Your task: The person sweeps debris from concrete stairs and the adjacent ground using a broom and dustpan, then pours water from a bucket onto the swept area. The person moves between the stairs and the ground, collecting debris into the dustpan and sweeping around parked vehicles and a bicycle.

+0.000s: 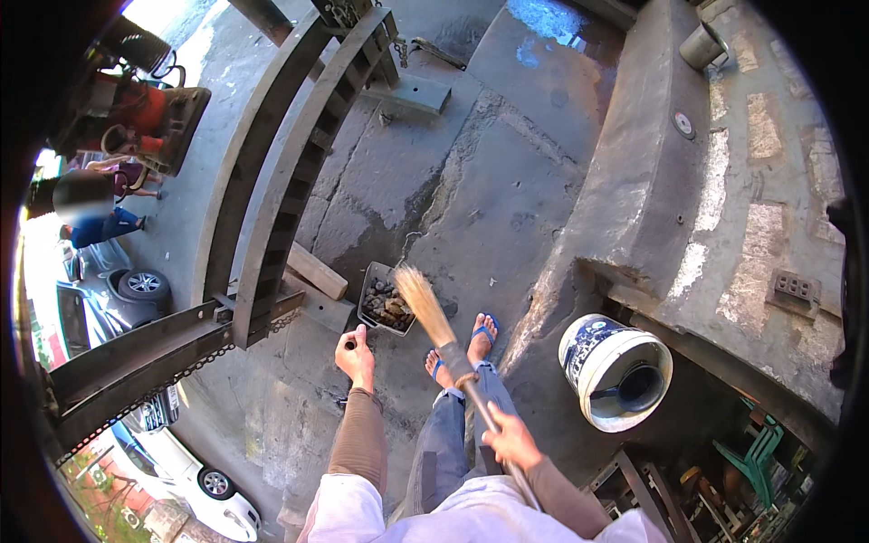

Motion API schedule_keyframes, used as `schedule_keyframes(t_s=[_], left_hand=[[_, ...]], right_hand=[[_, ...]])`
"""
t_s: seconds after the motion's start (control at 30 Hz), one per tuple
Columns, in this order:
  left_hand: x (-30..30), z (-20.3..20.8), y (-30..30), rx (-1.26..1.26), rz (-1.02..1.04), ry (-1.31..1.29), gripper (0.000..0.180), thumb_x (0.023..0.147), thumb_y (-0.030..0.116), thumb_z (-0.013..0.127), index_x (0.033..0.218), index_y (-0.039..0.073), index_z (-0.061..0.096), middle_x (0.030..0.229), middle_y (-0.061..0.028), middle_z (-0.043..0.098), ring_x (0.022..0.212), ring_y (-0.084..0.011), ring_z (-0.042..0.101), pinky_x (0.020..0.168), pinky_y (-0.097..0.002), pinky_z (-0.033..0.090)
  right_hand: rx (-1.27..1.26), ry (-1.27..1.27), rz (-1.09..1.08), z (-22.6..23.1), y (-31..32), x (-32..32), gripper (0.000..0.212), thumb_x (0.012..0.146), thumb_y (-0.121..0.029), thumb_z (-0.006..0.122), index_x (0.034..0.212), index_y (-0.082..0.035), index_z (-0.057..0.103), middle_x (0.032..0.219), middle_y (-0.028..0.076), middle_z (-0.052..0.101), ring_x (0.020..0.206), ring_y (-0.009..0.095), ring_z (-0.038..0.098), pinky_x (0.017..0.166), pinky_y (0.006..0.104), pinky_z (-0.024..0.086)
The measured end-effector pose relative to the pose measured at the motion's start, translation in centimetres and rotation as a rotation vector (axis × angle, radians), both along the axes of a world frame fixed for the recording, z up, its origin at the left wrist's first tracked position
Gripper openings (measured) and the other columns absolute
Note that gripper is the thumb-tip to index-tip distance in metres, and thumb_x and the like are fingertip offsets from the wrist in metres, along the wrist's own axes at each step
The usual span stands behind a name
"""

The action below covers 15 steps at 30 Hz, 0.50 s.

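My right hand (514,443) is wrapped round the long handle of a broom (425,301). Its pale straw bristles point up and away from me, just right of a light-grey dustpan (363,295) in the picture. Dark stones and rubble (387,306) lie in the pan. Closed in a fist, my left hand (356,358) is at the pan's near-left corner. A dark round handle end shows in that fist; it looks like the dustpan's upright handle, seen end-on. My feet in blue flip-flops stand on the concrete beside the pan.
A white bucket (576,351) stands tilted at right, by a concrete ledge (625,195) with a metal mug (701,47) on it. Steel beams (262,181) and a chain run along the left. Two people and cars are beyond. A green plastic chair (756,457) lies lower right.
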State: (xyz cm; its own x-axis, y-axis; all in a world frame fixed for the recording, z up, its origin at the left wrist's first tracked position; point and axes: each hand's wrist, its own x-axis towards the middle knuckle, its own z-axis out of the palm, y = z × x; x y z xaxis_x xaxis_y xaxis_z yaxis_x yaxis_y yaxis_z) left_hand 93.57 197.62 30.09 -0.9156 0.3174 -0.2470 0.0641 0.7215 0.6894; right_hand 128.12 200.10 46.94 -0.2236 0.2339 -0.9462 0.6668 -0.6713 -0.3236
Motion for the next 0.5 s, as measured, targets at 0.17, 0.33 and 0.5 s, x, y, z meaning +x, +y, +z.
schedule_keyframes(t_s=[0.17,0.33,0.5], left_hand=[[-1.4,0.3,-2.6,-0.021,0.023,0.006,0.036,0.088,0.037,0.081,0.082,0.002,0.071,0.069,-0.0021,0.063,0.069,-0.0126,0.052,0.069,-0.0314,0.047],[-2.0,-0.4,-4.3,0.022,0.016,-0.014,0.037,0.088,0.037,0.081,0.081,0.002,0.071,0.068,-0.0020,0.063,0.069,-0.0124,0.053,0.069,-0.0311,0.047],[-3.4,-1.6,-4.8,-0.016,0.008,-0.046,0.037,0.088,0.037,0.081,0.080,0.002,0.071,0.071,-0.0011,0.064,0.069,-0.0116,0.053,0.069,-0.0298,0.047]], right_hand=[[0.175,-0.024,0.116,3.5,-0.5,0.3,0.074,0.084,-0.014,0.063,0.154,-0.010,0.040,0.087,0.027,0.070,0.071,0.036,0.072,0.068,0.0458,0.056],[0.724,-0.064,0.484,-5.7,2.5,-5.6,0.076,0.083,-0.011,0.061,0.155,-0.008,0.036,0.078,0.023,0.069,0.057,0.029,0.068,0.061,0.0430,0.056],[0.051,-0.040,0.286,-2.6,-0.8,-5.4,0.076,0.083,-0.015,0.061,0.155,-0.009,0.038,0.091,0.028,0.071,0.085,0.041,0.072,0.075,0.0479,0.054]])
